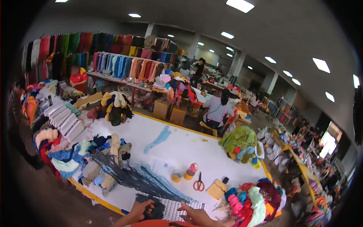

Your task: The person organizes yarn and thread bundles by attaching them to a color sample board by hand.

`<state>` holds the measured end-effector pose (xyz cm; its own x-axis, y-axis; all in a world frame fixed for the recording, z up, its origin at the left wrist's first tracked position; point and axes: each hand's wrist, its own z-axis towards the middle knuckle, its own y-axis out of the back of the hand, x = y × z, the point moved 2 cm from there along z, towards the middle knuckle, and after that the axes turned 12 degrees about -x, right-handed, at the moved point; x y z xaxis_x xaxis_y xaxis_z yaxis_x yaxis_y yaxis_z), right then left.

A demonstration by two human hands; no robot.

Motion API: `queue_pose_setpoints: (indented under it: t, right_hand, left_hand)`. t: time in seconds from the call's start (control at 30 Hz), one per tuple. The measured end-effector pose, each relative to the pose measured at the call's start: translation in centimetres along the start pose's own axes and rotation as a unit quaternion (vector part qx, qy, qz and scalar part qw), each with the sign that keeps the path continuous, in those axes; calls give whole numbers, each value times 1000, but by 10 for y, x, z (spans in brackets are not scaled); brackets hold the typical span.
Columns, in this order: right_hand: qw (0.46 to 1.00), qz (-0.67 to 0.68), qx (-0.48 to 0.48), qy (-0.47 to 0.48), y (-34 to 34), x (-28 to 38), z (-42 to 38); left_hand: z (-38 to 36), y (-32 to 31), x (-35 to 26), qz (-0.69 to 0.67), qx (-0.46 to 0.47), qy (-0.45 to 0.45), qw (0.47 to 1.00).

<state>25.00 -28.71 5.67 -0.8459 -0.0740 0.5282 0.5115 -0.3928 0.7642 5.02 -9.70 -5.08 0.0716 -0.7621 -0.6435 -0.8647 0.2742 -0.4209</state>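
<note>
At the near edge of the table, my left hand [138, 212] is closed, fingers curled against a bunch of dark grey yarn [157, 210]. The yarn lies over a white card with rows of dark holes [177, 206]. On the card's right side is my right hand [196, 216], its index finger stretched out and its thumb side apart; I see nothing held in it. Long dark blue-grey yarn strands [124, 172] and light blue strands [162, 179] run up leftward from the card. Orange-handled scissors [199, 184] lie beyond my right hand.
Beyond the card stand a cup [176, 175] and a pink yarn cone [191, 170]. A tan pad [217, 189] lies right of the scissors. Yarn heaps lie left [90, 159], right [257, 198] and far right [240, 142]. Other people [219, 108] work beyond the white table [185, 147].
</note>
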Motion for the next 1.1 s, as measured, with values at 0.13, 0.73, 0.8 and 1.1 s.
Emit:
queue_pose_setpoints:
  t: [0.13,0.73,0.8,1.1]
  right_hand:
    - [999,14,11,-40,-19,-8,-13]
    - [967,167,2,-191,-27,13,-36]
    - [950,210,13,-230,-25,18,-35]
    - [938,151,-123,-286,5,14,5]
  left_hand:
    - [-1,-2,-2,-3,-17,9,1000]
    - [-1,-15,-3,111,3,-119,987]
    - [-4,-20,-5,124,-6,-142,982]
    - [-18,-87,-68,-3,160,-205,965]
